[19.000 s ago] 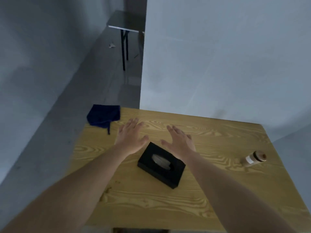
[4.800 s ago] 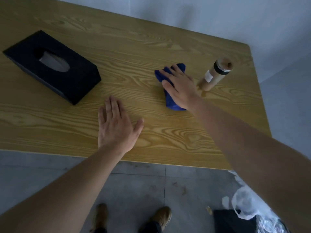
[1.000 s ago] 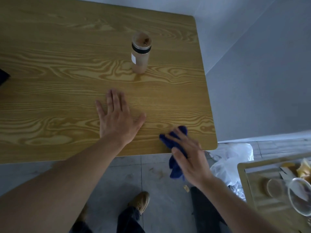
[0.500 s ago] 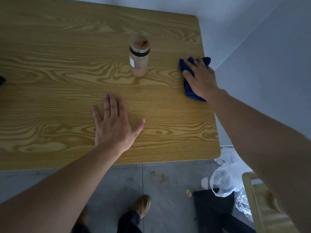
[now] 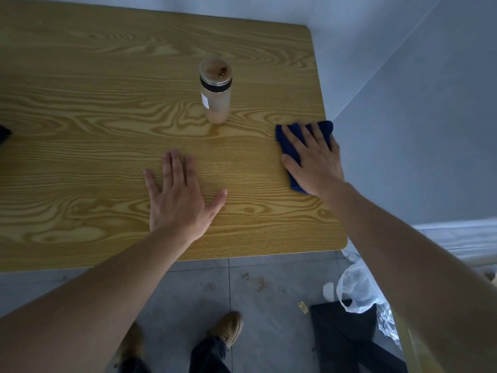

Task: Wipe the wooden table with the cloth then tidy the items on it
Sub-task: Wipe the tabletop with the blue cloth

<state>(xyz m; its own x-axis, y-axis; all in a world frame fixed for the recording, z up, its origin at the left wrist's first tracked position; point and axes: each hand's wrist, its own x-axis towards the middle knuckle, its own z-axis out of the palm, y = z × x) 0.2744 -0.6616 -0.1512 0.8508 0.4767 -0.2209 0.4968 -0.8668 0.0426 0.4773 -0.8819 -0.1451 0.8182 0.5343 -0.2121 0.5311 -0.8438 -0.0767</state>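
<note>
The wooden table (image 5: 94, 109) fills the upper left of the head view. My right hand (image 5: 314, 160) presses flat on the dark blue cloth (image 5: 290, 142) near the table's right edge, fingers spread over it. My left hand (image 5: 180, 195) lies flat and open on the wood near the front edge, holding nothing. A frosted bottle (image 5: 216, 92) with a black band and brown lid stands upright behind and between the hands. A corner of the black tissue box (image 5: 4, 133) shows at the far left edge.
Grey walls close in behind and to the right of the table. On the floor at lower right lie a white plastic bag (image 5: 355, 292) and a dark box (image 5: 347, 337). My shoes (image 5: 228, 328) stand just below the table's front edge.
My right hand has slid the cloth along the right edge, from the far side by the bottle back toward me. My left hand has stayed flat in place.
</note>
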